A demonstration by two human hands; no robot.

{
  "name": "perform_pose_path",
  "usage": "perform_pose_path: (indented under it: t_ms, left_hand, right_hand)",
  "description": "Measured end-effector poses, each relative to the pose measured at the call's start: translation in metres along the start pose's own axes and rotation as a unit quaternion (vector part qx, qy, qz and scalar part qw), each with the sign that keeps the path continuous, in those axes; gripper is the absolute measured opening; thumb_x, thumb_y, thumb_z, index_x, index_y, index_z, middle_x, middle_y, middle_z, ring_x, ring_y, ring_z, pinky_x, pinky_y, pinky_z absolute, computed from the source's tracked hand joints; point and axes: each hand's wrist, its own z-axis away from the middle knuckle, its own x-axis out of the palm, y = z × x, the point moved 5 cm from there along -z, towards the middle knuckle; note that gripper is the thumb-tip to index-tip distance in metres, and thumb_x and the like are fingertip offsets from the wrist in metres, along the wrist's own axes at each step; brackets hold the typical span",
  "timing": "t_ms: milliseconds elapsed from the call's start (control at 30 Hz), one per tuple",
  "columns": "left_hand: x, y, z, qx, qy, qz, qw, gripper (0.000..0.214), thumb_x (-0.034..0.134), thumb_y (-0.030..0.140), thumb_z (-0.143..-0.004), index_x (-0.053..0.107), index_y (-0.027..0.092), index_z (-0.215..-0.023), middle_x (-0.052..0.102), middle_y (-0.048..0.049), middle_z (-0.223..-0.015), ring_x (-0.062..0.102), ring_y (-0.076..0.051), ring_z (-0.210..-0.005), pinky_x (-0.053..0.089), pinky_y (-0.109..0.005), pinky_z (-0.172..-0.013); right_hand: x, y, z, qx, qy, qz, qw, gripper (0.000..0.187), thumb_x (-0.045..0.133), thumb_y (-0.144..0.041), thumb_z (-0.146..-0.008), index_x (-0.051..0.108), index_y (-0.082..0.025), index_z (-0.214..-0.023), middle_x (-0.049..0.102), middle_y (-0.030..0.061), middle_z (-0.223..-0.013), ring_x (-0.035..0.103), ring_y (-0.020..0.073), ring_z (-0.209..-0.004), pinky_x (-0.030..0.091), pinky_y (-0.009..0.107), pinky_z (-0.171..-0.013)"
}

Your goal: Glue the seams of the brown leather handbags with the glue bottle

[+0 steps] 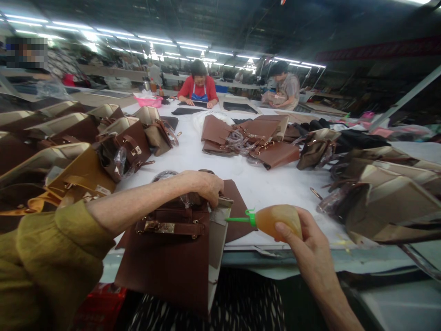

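Prob. gluing step: R hand (308, 234) holds 1 squeeze bottle (280, 219) right of brown bag (165, 257), nozzle (239, 219) by bag's side edge, contact unclear. L hand (206, 185) atop bag; fingertips hidden, can't tell grip. Bag overhangs worktop (289, 188). Next prob. needs steady nozzle.

Light is given from above by rows of fluorescent tubes (155, 39), blown out to white — the ceiling (220, 18) is left dim. The white tabletop (186, 161) is evenly lit, and glints are caught by the clasp (160, 226) of the brown handbag (165, 262). Bags (396, 197) at the right edge are stretched and smeared; the distance is blurred.
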Motion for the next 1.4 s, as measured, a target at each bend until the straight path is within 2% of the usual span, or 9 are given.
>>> perform_pose_path:
  t_ms: [233, 400, 567, 867, 1400]
  left_hand:
    - [0.001, 0.001, -0.002, 0.019, 0.004, -0.007, 1.0, 0.028, 0.052, 0.03, -0.059, 0.067, 0.022, -0.081, 0.067, -0.0048, -0.073, 0.055, -0.017, -0.056, 0.043, -0.028, -0.049]
    - [0.002, 0.001, -0.001, 0.006, -0.011, 0.005, 1.0, 0.028, 0.052, 0.03, -0.058, 0.067, 0.021, -0.08, 0.067, -0.005, -0.072, 0.056, -0.017, -0.055, 0.043, -0.027, -0.048]
    - [0.003, 0.002, -0.002, 0.016, -0.005, -0.002, 1.0, 0.031, 0.052, 0.031, -0.059, 0.068, 0.021, -0.084, 0.067, -0.0054, -0.074, 0.056, -0.017, -0.058, 0.045, -0.028, -0.053]
    - [0.003, 0.003, -0.003, 0.021, -0.002, -0.015, 1.0, 0.029, 0.051, 0.031, -0.058, 0.067, 0.019, -0.079, 0.065, -0.0054, -0.069, 0.054, -0.017, -0.054, 0.04, -0.029, -0.047]
    - [0.011, -0.003, -0.011, 0.025, 0.007, -0.009, 1.0, 0.031, 0.053, 0.031, -0.058, 0.068, 0.021, -0.083, 0.067, -0.0043, -0.072, 0.054, -0.016, -0.054, 0.04, -0.029, -0.049]
  right_hand:
    - [-0.001, 0.002, 0.006, 0.01, -0.001, 0.037, 0.999, 0.04, 0.066, -0.046, -0.074, 0.053, -0.024, -0.105, 0.061, 0.0005, -0.091, 0.056, 0.0212, -0.081, 0.047, 0.03, -0.07]
    - [0.001, 0.005, 0.014, 0.014, -0.027, 0.048, 0.998, 0.04, 0.066, -0.044, -0.075, 0.052, -0.024, -0.107, 0.06, 0.001, -0.092, 0.056, 0.0224, -0.084, 0.045, 0.032, -0.076]
    - [0.002, 0.007, 0.024, 0.025, -0.042, 0.067, 0.997, 0.04, 0.065, -0.045, -0.076, 0.051, -0.024, -0.106, 0.06, 0.0011, -0.092, 0.056, 0.0218, -0.082, 0.044, 0.031, -0.073]
    - [0.005, 0.02, 0.04, 0.051, -0.063, 0.087, 0.993, 0.041, 0.064, -0.049, -0.076, 0.05, -0.026, -0.107, 0.06, -0.0009, -0.091, 0.055, 0.0194, -0.083, 0.044, 0.026, -0.073]
    - [0.009, 0.037, 0.059, 0.102, -0.077, 0.115, 0.985, 0.051, 0.065, -0.057, -0.068, 0.051, -0.024, -0.104, 0.063, 0.0005, -0.086, 0.057, 0.0222, -0.078, 0.045, 0.03, -0.071]
